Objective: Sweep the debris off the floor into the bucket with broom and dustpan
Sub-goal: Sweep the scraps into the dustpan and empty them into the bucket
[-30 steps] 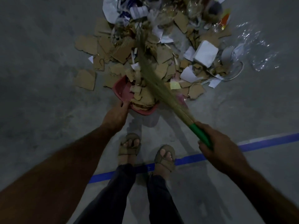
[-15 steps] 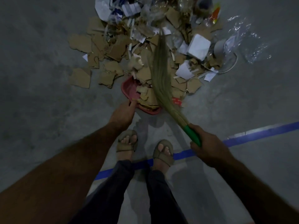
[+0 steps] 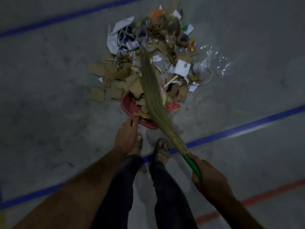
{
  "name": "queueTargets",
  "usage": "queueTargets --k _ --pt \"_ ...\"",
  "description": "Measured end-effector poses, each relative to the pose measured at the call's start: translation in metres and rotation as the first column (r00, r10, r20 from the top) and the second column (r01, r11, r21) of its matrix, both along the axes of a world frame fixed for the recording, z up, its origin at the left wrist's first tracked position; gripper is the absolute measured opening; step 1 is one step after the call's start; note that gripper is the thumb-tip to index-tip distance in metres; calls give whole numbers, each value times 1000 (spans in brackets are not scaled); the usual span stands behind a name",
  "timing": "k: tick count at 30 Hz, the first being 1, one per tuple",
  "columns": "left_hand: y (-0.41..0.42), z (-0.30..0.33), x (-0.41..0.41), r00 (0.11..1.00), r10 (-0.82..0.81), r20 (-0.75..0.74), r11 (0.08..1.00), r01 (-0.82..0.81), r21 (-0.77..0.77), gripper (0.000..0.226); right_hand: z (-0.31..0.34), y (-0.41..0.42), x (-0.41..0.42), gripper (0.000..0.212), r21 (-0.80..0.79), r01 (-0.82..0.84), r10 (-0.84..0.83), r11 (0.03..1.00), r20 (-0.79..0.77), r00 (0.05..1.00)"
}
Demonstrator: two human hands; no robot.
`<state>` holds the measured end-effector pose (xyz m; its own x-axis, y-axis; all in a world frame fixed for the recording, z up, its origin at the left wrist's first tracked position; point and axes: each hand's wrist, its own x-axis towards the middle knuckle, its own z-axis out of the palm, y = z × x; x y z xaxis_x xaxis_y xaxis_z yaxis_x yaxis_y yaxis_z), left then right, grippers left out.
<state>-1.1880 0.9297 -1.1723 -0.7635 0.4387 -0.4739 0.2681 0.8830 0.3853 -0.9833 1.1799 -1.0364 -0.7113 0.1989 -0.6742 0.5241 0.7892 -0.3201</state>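
The right hand (image 3: 210, 177) is gripping the green plastic handle of a long straw-bristled broom (image 3: 152, 90), fingers wrapped tight. The bristles are lying across a red plastic dustpan (image 3: 127, 104) ahead of the left hand (image 3: 126, 138), which is holding its near rim. Torn brown cardboard and white paper debris (image 3: 158, 63) is lying heaped beyond both hands, some inside the pan. Crumpled clear plastic film (image 3: 217, 63) is lying to the right of the pile.

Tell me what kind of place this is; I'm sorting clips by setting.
Probably a warehouse or workshop: bare concrete floor, blue marking line and red line across it.
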Motion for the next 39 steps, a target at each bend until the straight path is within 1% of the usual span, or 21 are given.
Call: queueTargets --k 3,6,9,12,14,16,18,20,22,24,27,30,31,33,35,37,39 --pt "-3 69 8 999 2 -38 1000 -3 -21 46 64 3 13 77 -15 -30 30 999 -7 1000" --pt "-8 135 12 997 25 -79 999 -26 -19 36 121 4 24 83 35 -80 82 996 -58 995" --pt "-11 192 19 986 23 -164 999 -30 -37 44 168 4 34 86 87 -112 121 990 -113 986" --pt "-15 235 23 967 69 -243 997 -78 -25 41 204 6 38 87 154 -134 160 979 -176 971" --pt "-19 259 25 953 73 -294 997 -79 -9 42 226 4 39 89 171 -150 183 974 -197 963" --pt "-23 281 27 938 82 -337 997 -81 19 45 244 0 41 86 178 -171 210 969 -230 950" --pt "-29 300 31 919 92 -383 996 -83 40 49 260 -7 43 79 196 -188 235 962 -256 938" --pt "-39 315 33 900 103 -424 994 -82 69 53 271 -19 44 77 239 -190 255 952 -279 926" --pt "-50 328 28 879 92 -468 995 -62 80 58 280 -36 48 76 285 -155 245 946 -313 918" --pt "-67 341 25 874 83 -478 996 -60 64 61 289 -59 55 76 313 -131 245 940 -357 901" --pt "-85 353 26 878 66 -474 997 -44 58 61 291 -88 66 79 358 -113 249 927 -363 898" --pt "-117 363 29 859 21 -511 998 15 66 64 292 -134 84 86 407 -68 238 911 -383 893" --pt "-128 364 31 857 4 -515 997 39 71 63 292 -151 91 84 415 -52 230 908 -390 892" --pt "-152 367 38 862 -37 -506 994 83 69 59 295 -185 108 73 419 -12 196 908 -398 896" --pt "-174 370 47 872 -64 -485 990 115 76 56 299 -222 129 67 402 46 129 914 -398 908" --pt "-192 376 61 864 -111 -491 983 170 76 53 301 -256 153 70 417 98 90 904 -408 909" --pt "-205 385 79 856 -164 -491 968 236 87 46 303 -284 179 81 420 113 83 900 -421 903"
